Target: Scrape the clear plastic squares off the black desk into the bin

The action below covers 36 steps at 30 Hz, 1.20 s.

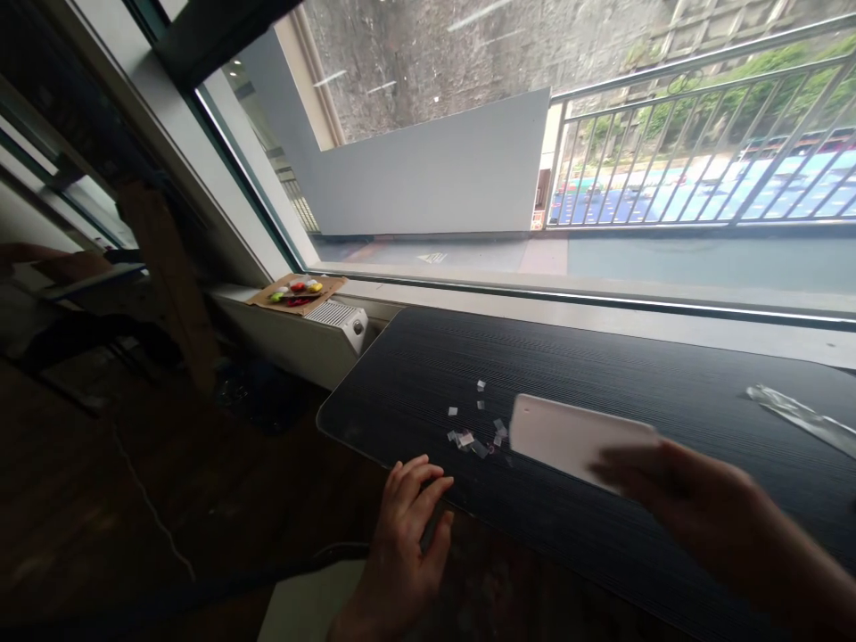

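My right hand [675,486], blurred by motion, grips the near right end of a pale, flat, rectangular panel with rounded corners [579,437]. A small mark or hole shows near the panel's far left corner; its exact kind I cannot make out. It is over the black table [642,366], its left end beside a scatter of small clear and whitish scraps [466,440]. My left hand [415,522] is at the table's front edge, holding nothing. Its fingers are stretched out and slightly bent, with the thumb apart, just short of the scraps.
A crumpled clear plastic strip [802,417] lies at the table's right side. Left of the table, a cardboard piece with colourful items [299,291] rests on the ledge beside a white slotted unit [341,321]. A large window runs behind; a cable [157,517] trails across the dark floor.
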### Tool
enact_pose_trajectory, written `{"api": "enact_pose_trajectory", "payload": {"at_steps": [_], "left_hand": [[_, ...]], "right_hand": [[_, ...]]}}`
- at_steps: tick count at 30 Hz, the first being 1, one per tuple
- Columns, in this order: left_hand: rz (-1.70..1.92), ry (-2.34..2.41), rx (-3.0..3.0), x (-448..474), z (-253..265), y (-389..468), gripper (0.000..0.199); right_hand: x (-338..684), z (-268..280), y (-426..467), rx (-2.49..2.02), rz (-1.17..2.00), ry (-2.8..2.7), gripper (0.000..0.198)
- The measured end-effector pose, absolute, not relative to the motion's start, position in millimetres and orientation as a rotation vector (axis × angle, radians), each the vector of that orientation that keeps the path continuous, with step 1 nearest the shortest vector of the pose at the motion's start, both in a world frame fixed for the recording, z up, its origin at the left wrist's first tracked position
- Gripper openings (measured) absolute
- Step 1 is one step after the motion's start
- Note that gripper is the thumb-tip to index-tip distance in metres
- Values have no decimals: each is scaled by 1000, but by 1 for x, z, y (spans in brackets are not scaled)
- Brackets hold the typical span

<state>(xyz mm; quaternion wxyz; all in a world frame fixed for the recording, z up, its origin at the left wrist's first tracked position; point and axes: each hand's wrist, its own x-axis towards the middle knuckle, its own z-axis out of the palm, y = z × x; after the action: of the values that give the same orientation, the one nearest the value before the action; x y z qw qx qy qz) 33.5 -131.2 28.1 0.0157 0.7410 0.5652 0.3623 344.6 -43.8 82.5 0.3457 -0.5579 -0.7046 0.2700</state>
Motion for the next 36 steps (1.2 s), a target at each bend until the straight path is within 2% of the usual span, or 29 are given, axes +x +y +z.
{"api": "enact_pose_trajectory", "payload": {"at_steps": [2,5,21,25,31,36], "left_hand": [[1114,1775,2299,31,30,-134,30],[1095,1802,2287,27,30,-137,31],[1088,1778,2237,26,25,-136,30],[1116,1767,2231,25,24,-136,31],[1118,1769,2225,26,23,-137,30],[1102,1777,2242,26,23,-137,31]], "right_hand": [[301,85,-31,-1384,802,-1945,28],[273,82,-19,-1380,746,-2023,29],[294,84,-17,-1478,638,-2012,31],[282,83,-18,-1431,704,-2038,27],[288,86,-18,-1511,679,-2014,33],[295,87,-24,-1470,683,-2077,27]]}}
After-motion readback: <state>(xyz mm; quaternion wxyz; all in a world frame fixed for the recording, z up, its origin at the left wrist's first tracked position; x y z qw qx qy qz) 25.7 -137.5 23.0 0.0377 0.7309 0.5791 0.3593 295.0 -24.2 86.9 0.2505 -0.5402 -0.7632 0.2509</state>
